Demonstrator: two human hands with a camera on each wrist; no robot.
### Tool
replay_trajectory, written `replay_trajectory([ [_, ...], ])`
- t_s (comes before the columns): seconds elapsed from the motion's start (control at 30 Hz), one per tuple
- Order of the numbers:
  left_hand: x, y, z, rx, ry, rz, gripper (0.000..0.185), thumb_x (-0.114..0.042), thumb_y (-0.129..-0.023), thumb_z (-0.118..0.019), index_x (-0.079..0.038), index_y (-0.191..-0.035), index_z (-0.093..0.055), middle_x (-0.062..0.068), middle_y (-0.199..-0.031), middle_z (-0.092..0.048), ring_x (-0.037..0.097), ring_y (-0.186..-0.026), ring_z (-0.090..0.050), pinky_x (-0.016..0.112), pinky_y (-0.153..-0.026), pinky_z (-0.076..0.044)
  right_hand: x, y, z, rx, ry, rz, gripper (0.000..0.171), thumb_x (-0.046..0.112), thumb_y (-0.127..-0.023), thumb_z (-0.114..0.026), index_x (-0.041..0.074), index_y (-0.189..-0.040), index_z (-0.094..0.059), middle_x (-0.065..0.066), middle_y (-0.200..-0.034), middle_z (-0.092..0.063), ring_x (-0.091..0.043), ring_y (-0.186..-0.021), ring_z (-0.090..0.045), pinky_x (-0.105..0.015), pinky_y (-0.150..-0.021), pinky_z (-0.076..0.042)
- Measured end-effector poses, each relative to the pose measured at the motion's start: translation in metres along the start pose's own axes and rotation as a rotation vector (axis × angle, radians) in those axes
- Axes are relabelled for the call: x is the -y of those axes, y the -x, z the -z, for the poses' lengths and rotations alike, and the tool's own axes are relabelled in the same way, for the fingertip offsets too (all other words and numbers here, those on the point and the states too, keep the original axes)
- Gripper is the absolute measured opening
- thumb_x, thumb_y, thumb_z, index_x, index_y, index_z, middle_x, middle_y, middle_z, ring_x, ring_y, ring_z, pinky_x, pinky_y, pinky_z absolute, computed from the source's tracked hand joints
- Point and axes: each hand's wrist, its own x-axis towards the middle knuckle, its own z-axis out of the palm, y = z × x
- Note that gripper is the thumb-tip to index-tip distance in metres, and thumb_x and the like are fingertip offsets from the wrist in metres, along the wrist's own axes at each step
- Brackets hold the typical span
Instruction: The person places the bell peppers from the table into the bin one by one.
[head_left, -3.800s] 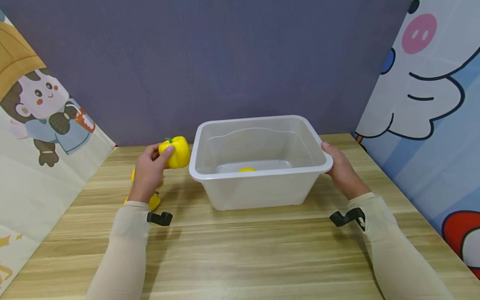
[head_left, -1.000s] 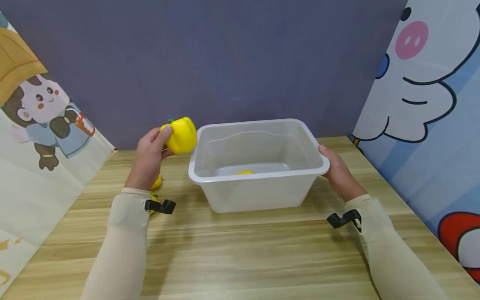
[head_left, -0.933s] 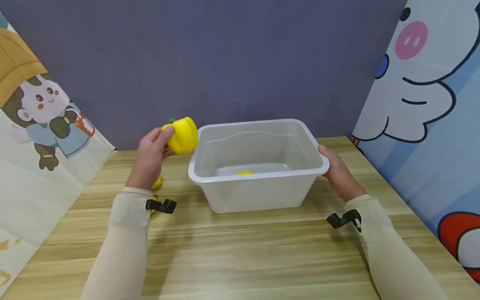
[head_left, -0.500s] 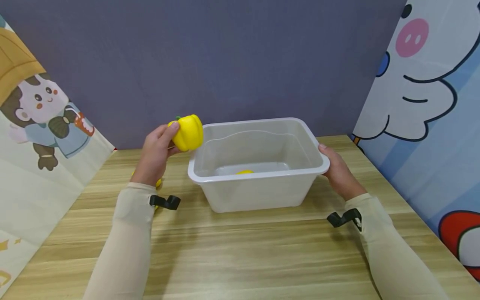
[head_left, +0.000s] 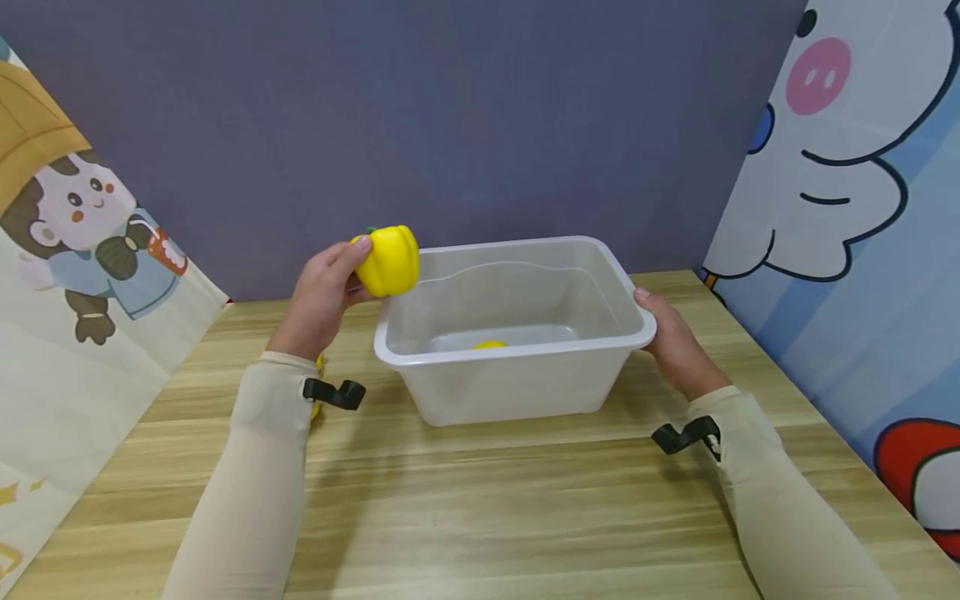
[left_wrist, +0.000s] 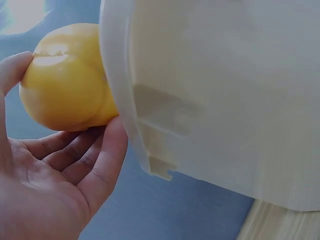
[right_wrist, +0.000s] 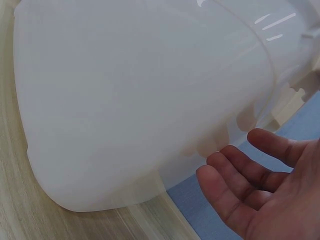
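Observation:
My left hand (head_left: pixel 318 296) pinches a yellow bell pepper (head_left: pixel 392 262) between thumb and fingers. It holds the pepper raised at the left rim of a white plastic bin (head_left: pixel 510 383), overlapping that rim in the head view. In the left wrist view the bell pepper (left_wrist: pixel 70 82) is partly hidden behind the bin's edge. My right hand (head_left: pixel 678 346) holds the bin's right rim, thumb at the top edge; in the right wrist view its fingers (right_wrist: pixel 225 195) curl near the outer wall below the rim. Another yellow piece (head_left: pixel 491 343) shows inside the bin, mostly hidden by its front wall.
More yellow peppers (head_left: pixel 317 408) lie on the wooden table (head_left: pixel 480 508), mostly hidden behind my left wrist. A dark grey panel (head_left: pixel 450 117) stands behind the bin. Printed cartoon sheets (head_left: pixel 840 200) line both sides.
My left hand has lifted the bell pepper and carried it right, from beside the bin to over its left rim. The right hand keeps its hold on the bin, which has barely moved.

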Motion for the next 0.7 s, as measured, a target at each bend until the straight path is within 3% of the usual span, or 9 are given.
replay_trajectory([
  [0.43, -0.014, -0.009, -0.009, 0.061, -0.107, 0.078, 0.065, -0.056, -0.095, -0.062, -0.001, -0.129, -0.059, 0.014, -0.123, -0.058, 0.027, -0.106, -0.063, 0.028, -0.084, -0.056, -0.001, 0.0, -0.001, -0.01, -0.014, -0.006, 0.043, 0.049, -0.107, -0.037, 0.019, -0.118, -0.066, 0.001, -0.104, -0.065, -0.014, -0.094, -0.058, -0.032, -0.083, -0.047],
  [0.7, -0.023, -0.011, -0.018, 0.052, -0.105, 0.069, 0.064, -0.055, -0.094, -0.064, -0.002, -0.128, -0.06, 0.015, -0.12, -0.061, 0.027, -0.102, -0.064, 0.028, -0.082, -0.057, -0.001, -0.001, 0.0, -0.007, 0.006, -0.013, 0.048, 0.052, -0.106, -0.037, 0.016, -0.122, -0.063, -0.002, -0.107, -0.064, -0.015, -0.096, -0.057, -0.034, -0.084, -0.046],
])
